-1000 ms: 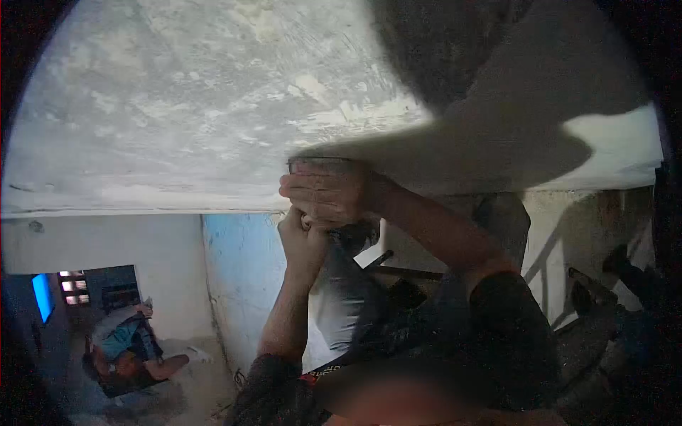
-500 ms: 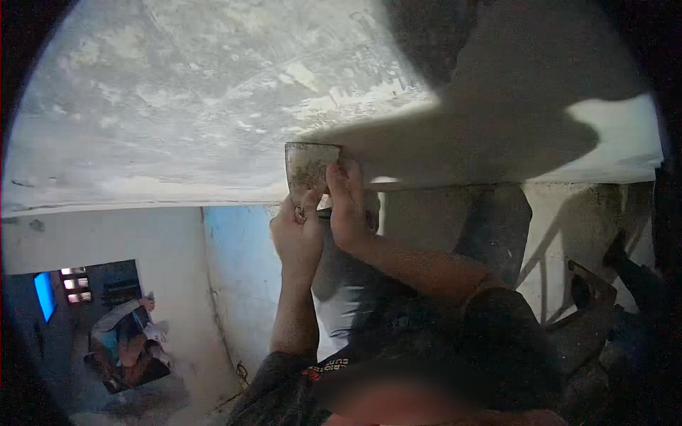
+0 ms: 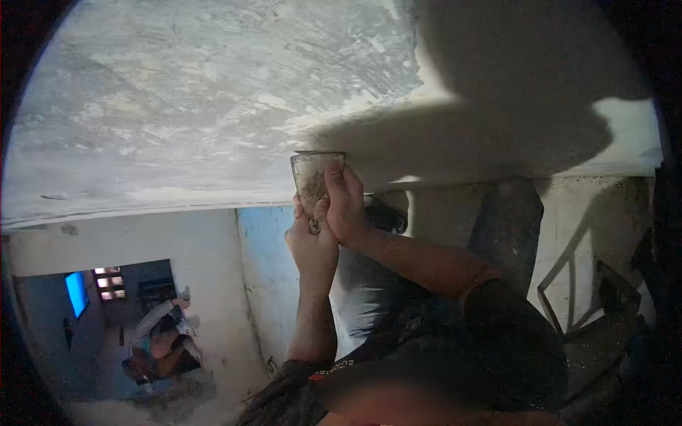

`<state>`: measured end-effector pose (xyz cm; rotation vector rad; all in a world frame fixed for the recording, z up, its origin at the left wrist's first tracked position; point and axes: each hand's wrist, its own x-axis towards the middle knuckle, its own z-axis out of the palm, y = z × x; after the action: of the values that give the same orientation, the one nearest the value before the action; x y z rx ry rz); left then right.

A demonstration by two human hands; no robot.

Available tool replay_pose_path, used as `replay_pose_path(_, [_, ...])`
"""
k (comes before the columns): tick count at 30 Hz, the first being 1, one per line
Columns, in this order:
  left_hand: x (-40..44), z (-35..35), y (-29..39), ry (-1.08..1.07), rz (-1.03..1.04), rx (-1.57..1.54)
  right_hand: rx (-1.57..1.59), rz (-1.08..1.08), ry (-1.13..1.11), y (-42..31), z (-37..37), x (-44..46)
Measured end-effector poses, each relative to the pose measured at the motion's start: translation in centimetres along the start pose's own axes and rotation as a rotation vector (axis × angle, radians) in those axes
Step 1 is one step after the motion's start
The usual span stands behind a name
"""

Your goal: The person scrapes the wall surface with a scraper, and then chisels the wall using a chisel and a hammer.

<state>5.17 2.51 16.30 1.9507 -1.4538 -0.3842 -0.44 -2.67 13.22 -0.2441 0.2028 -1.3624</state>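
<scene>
Near frame centre, the left hand [image 3: 311, 248] and right hand [image 3: 347, 209] gripped a flat scraper [image 3: 310, 174] by the pale surface [image 3: 177, 106]; the right, earlier covering it, lay along one side, suggesting a changed grip.

Both hands [image 3: 312, 246] meet, their forearms [image 3: 315, 312] converging at an angle.

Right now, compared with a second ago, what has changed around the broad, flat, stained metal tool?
The right hand lay across the broad, flat, stained metal tool, covering most of it; it has turned so its fingers point up along the tool's right side, exposing the face. The pale background wall has shifted rightward in view. Unchanged: the left hand grips the tool's lower end.
</scene>
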Motion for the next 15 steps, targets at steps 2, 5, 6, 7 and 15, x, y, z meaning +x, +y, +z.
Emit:
replay_pose_path(2, [0.0, 0.3, 1.0, 0.024, 0.04, 0.055, 0.028, 0.032, -0.022, -0.2, -0.3, 0.1])
replay_pose_path(5, [0.7, 0.3, -1.2, -0.036, -0.101, 0.009, -0.127, -0.139, 0.094, 1.1, -0.5, 0.7])
replay_pose_path(6, [1.2, 0.4, -1.8, -0.088, -0.136, -0.08, -0.331, -0.193, 0.099, 1.5, -1.0, 1.0])
replay_pose_path(7, [1.2, 0.3, -1.9, -0.082, -0.127, -0.088, -0.293, -0.155, 0.099, 1.6, -1.1, 0.9])
replay_pose_path(15, [1.6, -1.0, 1.1, -0.119, -0.094, -0.034, -0.274, -0.042, 0.151, 0.0, 0.6, 0.5])
